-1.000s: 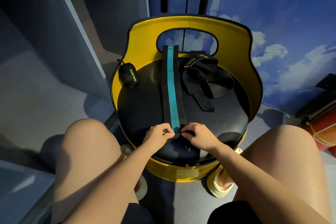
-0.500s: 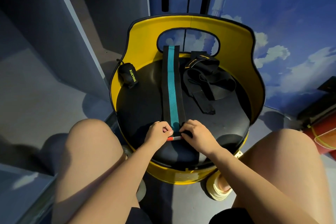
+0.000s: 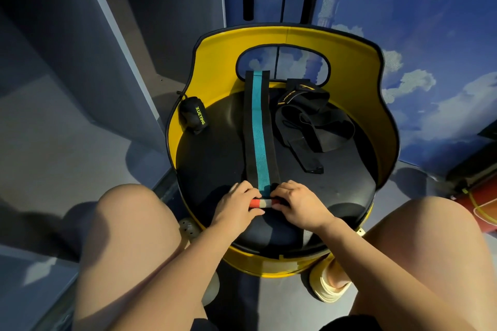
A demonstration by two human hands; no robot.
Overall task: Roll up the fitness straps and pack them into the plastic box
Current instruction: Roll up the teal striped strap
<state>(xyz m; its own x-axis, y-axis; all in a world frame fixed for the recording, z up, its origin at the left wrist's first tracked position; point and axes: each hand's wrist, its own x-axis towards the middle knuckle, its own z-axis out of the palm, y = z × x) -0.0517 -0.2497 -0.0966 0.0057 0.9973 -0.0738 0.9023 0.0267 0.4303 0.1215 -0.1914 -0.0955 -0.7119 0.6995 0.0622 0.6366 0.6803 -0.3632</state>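
Both hands, left hand and right hand, fingers curled pinching the long black teal-striped strap, first turn only; black tangled strap unrolled, box unseen.

Black round seat with yellow backrest carries: teal-striped strap laid flat, rolled strap, loose black straps.

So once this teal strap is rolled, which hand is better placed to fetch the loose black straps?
Probably the right hand: the loose black straps lie on its side of the teal strap; the left hand would cross over.
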